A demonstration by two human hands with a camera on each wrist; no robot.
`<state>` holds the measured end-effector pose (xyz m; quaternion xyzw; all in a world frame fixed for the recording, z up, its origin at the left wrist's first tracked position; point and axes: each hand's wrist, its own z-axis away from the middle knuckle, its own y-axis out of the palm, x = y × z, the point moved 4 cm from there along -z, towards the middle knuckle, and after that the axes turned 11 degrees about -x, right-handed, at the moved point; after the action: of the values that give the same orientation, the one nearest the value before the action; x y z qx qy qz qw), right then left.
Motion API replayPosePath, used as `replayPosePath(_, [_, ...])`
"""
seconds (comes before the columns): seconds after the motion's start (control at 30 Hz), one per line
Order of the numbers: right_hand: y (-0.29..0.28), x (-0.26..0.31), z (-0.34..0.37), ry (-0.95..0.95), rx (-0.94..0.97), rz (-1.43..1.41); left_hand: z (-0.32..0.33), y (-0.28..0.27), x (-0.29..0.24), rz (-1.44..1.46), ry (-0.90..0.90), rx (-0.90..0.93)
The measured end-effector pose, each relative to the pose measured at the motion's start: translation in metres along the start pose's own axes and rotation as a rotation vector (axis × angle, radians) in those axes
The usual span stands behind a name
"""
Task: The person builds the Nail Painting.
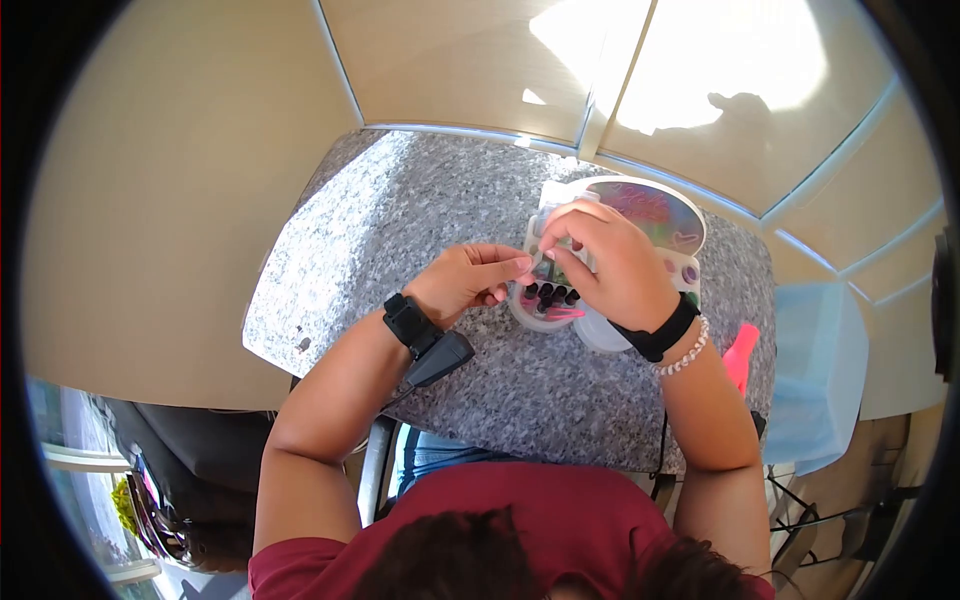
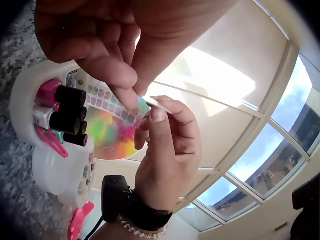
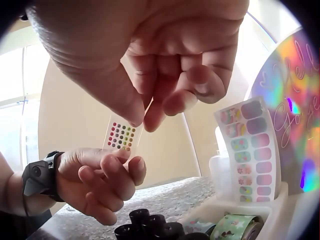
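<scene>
Over a white nail kit case, both hands meet at a small clear sheet of coloured gem stickers. The left hand pinches its lower end between thumb and fingers, as the right wrist view shows. At the upper end, the thumb and forefinger of the right hand pinch it. Nearly edge-on, the sheet looks like a thin pale strip in the left wrist view. Below the hands, several nail polish bottles with black caps sit in the case, beside pink tweezers.
A nail sticker sheet leans upright in the case before a rainbow-coloured panel. Near it sits a green patterned roll. A bright pink object lies on the speckled table by the right forearm. Pale wall panels border the back.
</scene>
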<state>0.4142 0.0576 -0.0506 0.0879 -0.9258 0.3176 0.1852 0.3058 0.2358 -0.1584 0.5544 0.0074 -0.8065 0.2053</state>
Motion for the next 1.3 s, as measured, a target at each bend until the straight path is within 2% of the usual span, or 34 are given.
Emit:
replayPosePath(0.07, [0.006, -0.005, -0.002, 0.135, 0.208, -0.071, 0.009, -0.002, 0.005, 0.01, -0.001, -0.034])
replayPosePath(0.2, [0.009, -0.013, -0.008, 0.147, 0.225, -0.016, 0.035, -0.004, 0.017, 0.028, -0.017, -0.086])
replayPosePath(0.23, [0.011, -0.017, -0.007, 0.117, 0.209, 0.072, 0.043, -0.003, 0.022, 0.031, -0.015, -0.088])
replayPosePath(0.33, [0.022, -0.032, -0.004, 0.04, 0.178, 0.251, 0.064, -0.009, 0.036, -0.061, 0.19, -0.212])
replayPosePath(0.47, [0.033, -0.044, -0.003, -0.031, 0.2, 0.444, 0.082, -0.014, 0.056, -0.031, 0.278, -0.279])
replayPosePath(0.53, [0.036, -0.046, -0.003, -0.039, 0.212, 0.446, 0.09, -0.017, 0.06, 0.022, 0.315, -0.332])
replayPosePath(0.6, [0.04, -0.046, -0.001, -0.049, 0.229, 0.434, 0.095, -0.018, 0.065, 0.04, 0.318, -0.347])
replayPosePath(0.67, [0.045, -0.045, 0.0, -0.023, 0.242, 0.541, 0.1, -0.022, 0.069, 0.053, 0.319, -0.382])
replayPosePath(0.9, [0.061, -0.054, 0.011, 0.021, 0.348, 0.645, 0.1, -0.025, 0.071, 0.047, 0.377, -0.347])
replayPosePath(1.03, [0.057, -0.051, 0.012, 0.057, 0.36, 0.642, 0.102, -0.023, 0.071, 0.029, 0.397, -0.37])
replayPosePath(1.13, [0.029, -0.03, 0.007, 0.082, 0.239, 0.541, 0.099, -0.021, 0.071, 0.002, 0.401, -0.377])
replayPosePath(1.23, [-0.018, -0.009, 0.004, 0.329, 0.152, 0.19, 0.097, -0.021, 0.071, -0.044, 0.41, -0.393])
replayPosePath(1.27, [-0.037, -0.005, 0.01, 0.359, 0.122, 0.225, 0.093, -0.02, 0.069, -0.071, 0.425, -0.407])
replayPosePath(1.3, [-0.058, -0.002, 0.019, 0.435, 0.016, 0.121, 0.088, -0.016, 0.068, -0.085, 0.423, -0.349])
